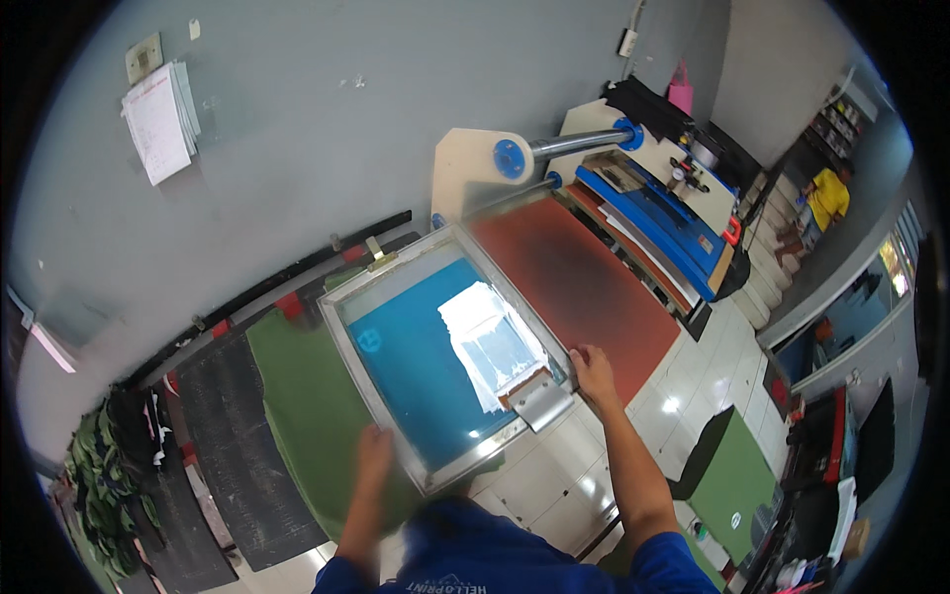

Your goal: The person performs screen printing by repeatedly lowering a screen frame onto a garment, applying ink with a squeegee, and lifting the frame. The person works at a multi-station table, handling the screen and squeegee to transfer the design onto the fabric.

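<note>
A screen printing frame (pixel 348 364) with a pale metal rim and blue mesh is tilted in front of me. White ink (pixel 475 332) is spread over the right part of the mesh. Near the frame's lower right corner rests a squeegee (pixel 541 399) with a metal holder. My right hand (pixel 594 376) has its fingers closed on the frame's right edge. Beside the left edge is my left hand (pixel 373 453), smeared by motion, so its fingers cannot be made out. Under the frame and to its left, a green cloth (pixel 297 396) lies on a dark board.
A heat press (pixel 653 223) with a blue plate and a reddish-brown bed (pixel 584 287) stands on the right. Dark boards (pixel 233 436) line the left, with camouflage cloth (pixel 99 485) at the end. A green box (pixel 727 490) sits lower right; a person (pixel 826 203) is far off.
</note>
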A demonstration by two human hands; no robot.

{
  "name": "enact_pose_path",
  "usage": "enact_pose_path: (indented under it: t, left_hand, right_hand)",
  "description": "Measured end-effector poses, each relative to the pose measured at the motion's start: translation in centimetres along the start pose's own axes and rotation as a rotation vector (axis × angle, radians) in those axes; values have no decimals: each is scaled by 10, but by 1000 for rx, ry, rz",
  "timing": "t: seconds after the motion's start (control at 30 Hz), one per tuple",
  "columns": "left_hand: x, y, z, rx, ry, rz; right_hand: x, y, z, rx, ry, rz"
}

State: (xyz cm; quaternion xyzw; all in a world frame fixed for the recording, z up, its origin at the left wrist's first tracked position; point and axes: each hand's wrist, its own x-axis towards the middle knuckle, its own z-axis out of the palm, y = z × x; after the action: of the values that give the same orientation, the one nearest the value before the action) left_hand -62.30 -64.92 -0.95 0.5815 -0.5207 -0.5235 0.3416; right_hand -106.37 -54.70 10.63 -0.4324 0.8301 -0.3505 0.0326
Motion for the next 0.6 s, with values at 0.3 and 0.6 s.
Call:
enact_pose_path:
  t: [0.3, 0.6]
  left_hand:
    - [-9, 24, 27, -251, 37, -167]
    - [-17, 71, 23, -504, 32, -104]
  right_hand:
    - [26, 8, 28, -109, -120, 156]
    - [10, -11, 6, 7, -234, 447]
